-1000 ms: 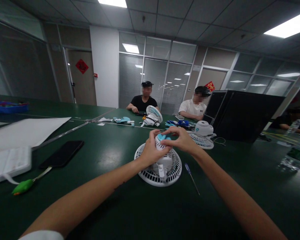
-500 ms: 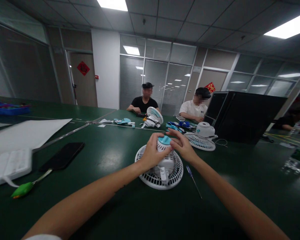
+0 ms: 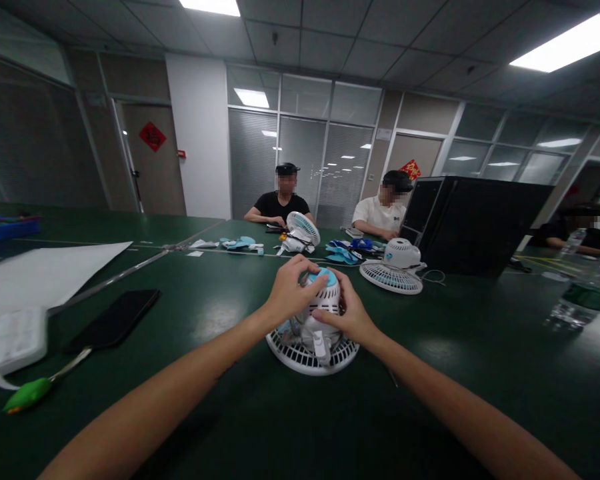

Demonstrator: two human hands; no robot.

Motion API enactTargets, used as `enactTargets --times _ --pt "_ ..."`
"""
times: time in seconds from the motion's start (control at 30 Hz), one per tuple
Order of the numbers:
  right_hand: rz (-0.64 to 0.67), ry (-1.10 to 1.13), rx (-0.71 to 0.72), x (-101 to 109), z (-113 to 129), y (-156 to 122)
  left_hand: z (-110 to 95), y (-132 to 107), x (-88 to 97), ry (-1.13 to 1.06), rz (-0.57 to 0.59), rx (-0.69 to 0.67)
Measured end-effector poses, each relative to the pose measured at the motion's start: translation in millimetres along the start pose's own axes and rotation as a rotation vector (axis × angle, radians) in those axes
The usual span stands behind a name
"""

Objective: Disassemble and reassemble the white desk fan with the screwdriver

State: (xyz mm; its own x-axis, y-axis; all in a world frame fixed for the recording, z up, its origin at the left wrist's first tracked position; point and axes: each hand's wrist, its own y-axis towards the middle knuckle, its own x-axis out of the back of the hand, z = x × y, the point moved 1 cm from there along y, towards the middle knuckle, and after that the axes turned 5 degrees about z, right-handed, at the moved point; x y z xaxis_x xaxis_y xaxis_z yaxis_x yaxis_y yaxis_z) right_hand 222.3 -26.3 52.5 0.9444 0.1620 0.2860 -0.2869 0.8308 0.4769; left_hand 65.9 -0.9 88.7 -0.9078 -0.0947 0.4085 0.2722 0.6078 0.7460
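A small white fan (image 3: 314,347) lies face down on the green table (image 3: 230,427), its grille flat and its motor housing up. A light blue cap (image 3: 326,277) sits on top of the housing. My left hand (image 3: 290,293) wraps round the left side of the housing, thumb near the cap. My right hand (image 3: 347,312) grips the right side, fingers closed on the housing. A thin screwdriver (image 3: 393,378) lies on the table just right of the fan, mostly hidden by my right forearm.
A black phone (image 3: 113,320), a green-handled tool (image 3: 30,393), a white box (image 3: 7,340) and a white sheet (image 3: 45,270) lie at the left. Another fan (image 3: 393,270), a black screen (image 3: 473,223) and a water bottle (image 3: 575,303) stand at the right. Two people sit across the table.
My right hand dropped from the blue cap to the side of the housing, covering the screwdriver. The fan sits slightly tilted up at its left edge. The view shifted a little.
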Motion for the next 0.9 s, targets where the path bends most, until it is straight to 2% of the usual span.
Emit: enactTargets --times 0.27,0.6,0.7,0.8,0.9 --pt "-0.001 -0.017 0.011 3.0 -2.7 1.3 1.6 3.2 5.7 -0.043 0.136 0.001" --pt "0.017 -0.011 0.012 3.8 -0.3 2.0 7.5 8.7 9.9 -0.237 0.321 0.016" --pt "0.023 -0.026 0.025 4.7 -0.1 1.7 5.6 7.9 9.9 -0.217 0.296 0.020" --pt "0.033 -0.039 0.018 5.6 0.3 1.1 0.6 7.4 11.4 -0.101 0.247 0.037" --pt "0.036 -0.022 -0.003 5.1 1.1 0.9 -2.6 8.3 14.5 -0.017 0.274 0.040"
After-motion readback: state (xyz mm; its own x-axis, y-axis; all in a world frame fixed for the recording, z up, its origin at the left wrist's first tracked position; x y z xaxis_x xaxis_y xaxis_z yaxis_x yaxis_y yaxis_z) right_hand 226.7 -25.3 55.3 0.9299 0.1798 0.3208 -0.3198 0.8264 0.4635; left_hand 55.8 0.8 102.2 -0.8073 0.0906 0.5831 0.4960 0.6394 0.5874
